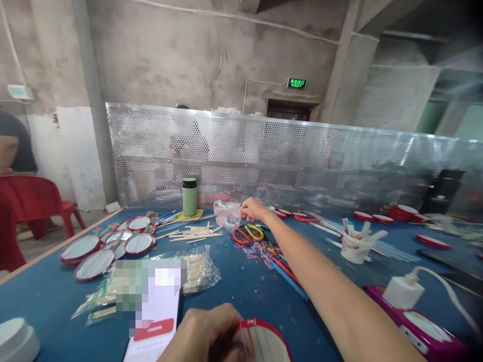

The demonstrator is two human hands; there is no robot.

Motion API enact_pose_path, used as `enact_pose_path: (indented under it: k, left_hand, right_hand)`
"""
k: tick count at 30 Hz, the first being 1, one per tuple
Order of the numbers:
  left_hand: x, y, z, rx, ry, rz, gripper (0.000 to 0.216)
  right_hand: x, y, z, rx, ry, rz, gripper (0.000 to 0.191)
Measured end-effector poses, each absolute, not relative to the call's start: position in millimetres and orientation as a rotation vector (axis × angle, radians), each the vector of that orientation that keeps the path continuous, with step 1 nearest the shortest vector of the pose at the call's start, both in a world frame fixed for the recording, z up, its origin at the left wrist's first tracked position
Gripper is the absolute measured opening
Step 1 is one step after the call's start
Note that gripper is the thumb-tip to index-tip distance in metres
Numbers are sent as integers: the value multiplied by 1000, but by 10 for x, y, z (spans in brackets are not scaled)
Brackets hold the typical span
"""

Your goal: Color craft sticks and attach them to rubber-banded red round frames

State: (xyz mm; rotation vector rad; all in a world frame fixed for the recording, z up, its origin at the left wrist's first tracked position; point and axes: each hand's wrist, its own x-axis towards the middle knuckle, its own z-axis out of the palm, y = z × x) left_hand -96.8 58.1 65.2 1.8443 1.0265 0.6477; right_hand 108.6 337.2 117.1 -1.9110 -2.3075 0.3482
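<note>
My left hand (206, 336) is closed on a small round drum with a red rim and white face (262, 342) at the near edge of the blue table (45, 296). My right arm stretches far forward. My right hand (252, 208) is pinched at the mouth of a small clear plastic bag (227, 215) holding small coloured bits; what the fingers hold is too small to see. Scissors with red and yellow handles (248, 234) lie just below that hand.
Finished red-rimmed drums (107, 246) lie at left, with loose wooden sticks (194, 234), a bag of sticks (198, 271), a green flask (189, 196), a phone (156, 322), a white cup (354, 246) and a plug on a purple device (415, 322). A perforated metal screen (302, 161) backs the table, a person behind it.
</note>
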Motion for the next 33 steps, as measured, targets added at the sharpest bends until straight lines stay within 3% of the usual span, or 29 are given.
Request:
enact_pose_path:
  k: [10, 19, 27, 33]
  left_hand:
    - [-926, 460, 604, 1887, 947, 691, 7]
    - [-877, 511, 405, 1658, 882, 686, 20]
    - [-854, 609, 314, 1637, 919, 789, 17]
    - [-870, 601, 380, 1668, 953, 740, 19]
  right_hand:
    - [1622, 2604, 1189, -2215, -2237, 523, 33]
    - [1664, 2151, 1201, -2287, -2308, 325, 29]
    - [1726, 2262, 1200, -2261, -2140, -78, 32]
    - [1690, 2428, 1236, -2307, -2222, 171, 32]
